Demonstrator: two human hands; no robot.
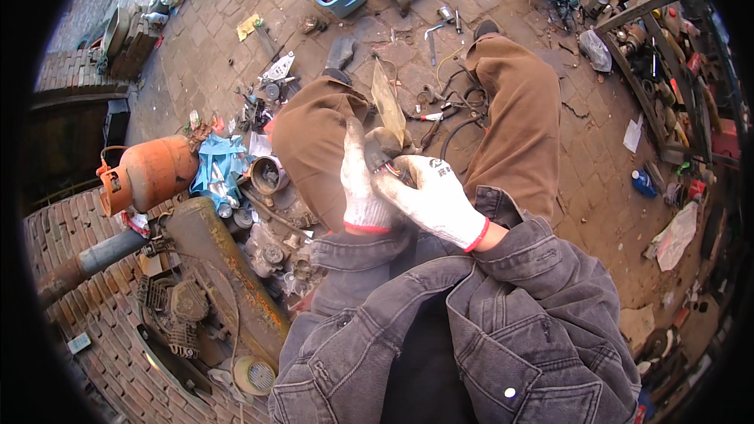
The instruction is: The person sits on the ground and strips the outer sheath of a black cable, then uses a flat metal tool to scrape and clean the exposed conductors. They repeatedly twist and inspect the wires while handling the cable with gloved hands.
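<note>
Both my hands wear white knit gloves with red cuffs, dirtied grey at the fingers. Between them, in front of my lap, is a small dark part [378, 160] with what look like thin coloured wires at one side. My left hand [361, 184] is closed around it from the left. The fingers of my right hand [437, 198] pinch at its right side, where the wires are. The gloves hide much of the part, so its kind is unclear. Just beyond the hands, a flat tan piece [387, 102] stands between my brown-trousered knees.
Black cables [452, 137] and a hex key [430, 43] lie on the brick ground ahead. A blue basin [345, 0] stands farther off. To the left are an orange gas cylinder [157, 173], metal parts and a rusty compressor tank [224, 275]. A cluttered metal rack [648, 71] stands right.
</note>
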